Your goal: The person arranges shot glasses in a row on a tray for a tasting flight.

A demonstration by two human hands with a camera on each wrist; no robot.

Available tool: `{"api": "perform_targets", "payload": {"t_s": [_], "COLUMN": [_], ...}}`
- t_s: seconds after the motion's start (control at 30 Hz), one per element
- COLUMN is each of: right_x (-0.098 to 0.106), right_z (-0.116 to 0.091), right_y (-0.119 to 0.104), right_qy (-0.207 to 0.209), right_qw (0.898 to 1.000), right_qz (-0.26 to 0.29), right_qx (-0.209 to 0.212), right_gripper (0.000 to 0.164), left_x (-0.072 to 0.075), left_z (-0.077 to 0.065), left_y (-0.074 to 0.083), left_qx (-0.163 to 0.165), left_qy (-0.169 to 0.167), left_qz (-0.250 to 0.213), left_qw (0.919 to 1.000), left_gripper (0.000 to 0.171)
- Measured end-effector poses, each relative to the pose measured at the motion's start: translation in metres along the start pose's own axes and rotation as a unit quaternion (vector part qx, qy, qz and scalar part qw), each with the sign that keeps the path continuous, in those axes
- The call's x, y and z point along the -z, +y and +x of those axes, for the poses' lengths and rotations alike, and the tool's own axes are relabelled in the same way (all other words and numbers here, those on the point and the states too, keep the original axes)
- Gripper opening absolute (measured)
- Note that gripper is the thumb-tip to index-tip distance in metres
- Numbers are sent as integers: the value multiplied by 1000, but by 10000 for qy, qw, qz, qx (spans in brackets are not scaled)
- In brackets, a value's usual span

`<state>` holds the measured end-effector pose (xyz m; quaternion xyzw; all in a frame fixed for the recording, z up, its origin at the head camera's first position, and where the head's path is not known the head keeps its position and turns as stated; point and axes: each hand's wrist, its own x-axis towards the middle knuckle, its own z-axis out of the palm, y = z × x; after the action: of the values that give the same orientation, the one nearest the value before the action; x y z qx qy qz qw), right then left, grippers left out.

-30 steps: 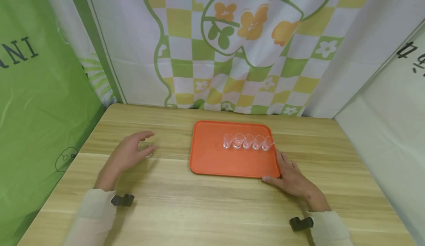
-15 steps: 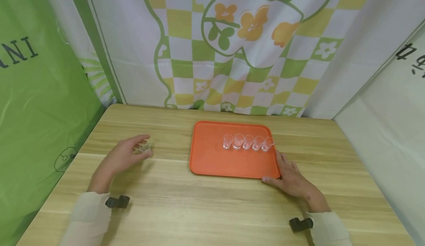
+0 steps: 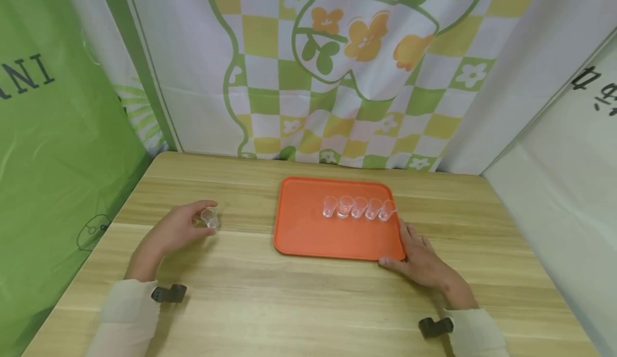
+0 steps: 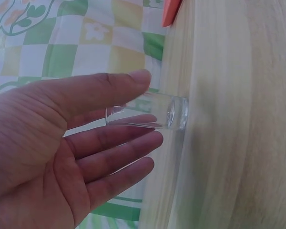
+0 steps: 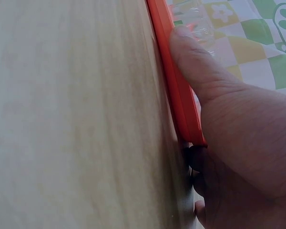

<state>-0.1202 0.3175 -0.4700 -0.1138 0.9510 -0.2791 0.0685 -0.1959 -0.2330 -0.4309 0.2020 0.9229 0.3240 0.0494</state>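
In the head view my left hand (image 3: 180, 226) is at a small clear shot glass (image 3: 210, 218) standing on the table's left side. The left wrist view has the thumb and nearly straight fingers on either side of this glass (image 4: 148, 112), its thick base at the tabletop. My right hand (image 3: 426, 260) holds the near right corner of an orange tray (image 3: 308, 234), thumb along the front edge, fingers along the right side. In the right wrist view the thumb lies against the tray's edge (image 5: 174, 86). Several similar shot glasses (image 3: 359, 208) stand in a row on the tray.
The wooden table (image 3: 270, 303) ends at the back against a checked, flowered curtain (image 3: 299, 84). A green cloth (image 3: 58, 132) hangs on the left and a white one (image 3: 569, 175) on the right. Bare wood lies between the left glass and the tray.
My left hand has drawn back slightly left and lower, its thumb and fingers now around the single glass, which shows more fully. The right hand stays at the tray corner; the tray has barely moved.
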Motion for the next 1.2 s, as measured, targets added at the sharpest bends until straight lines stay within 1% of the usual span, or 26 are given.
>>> {"api": "perform_targets", "payload": {"t_s": [0.13, 0.3, 0.63, 1.1, 1.2], "right_x": [0, 0, 0, -1, -1], "right_z": [-1, -1, 0, 0, 0], "right_y": [0, 0, -2, 1, 1], "right_qy": [9, 23, 3, -33, -20], "right_qw": [10000, 10000, 10000, 10000, 10000], "right_qz": [17, 12, 33, 37, 41], "right_qx": [-2, -6, -12, -33, -13], "right_gripper": [111, 111, 112, 112, 112], "left_x": [1, 2, 1, -3, -4], "left_z": [0, -1, 0, 3, 4], "left_y": [-2, -3, -6, -5, -4], "left_qx": [-70, -69, -111, -92, -70], "left_qy": [-31, -54, 62, 139, 194], "left_qz": [-32, -107, -55, -92, -96], "left_qw": [10000, 9999, 9999, 9998, 9997], "left_gripper": [60, 54, 36, 29, 30]}}
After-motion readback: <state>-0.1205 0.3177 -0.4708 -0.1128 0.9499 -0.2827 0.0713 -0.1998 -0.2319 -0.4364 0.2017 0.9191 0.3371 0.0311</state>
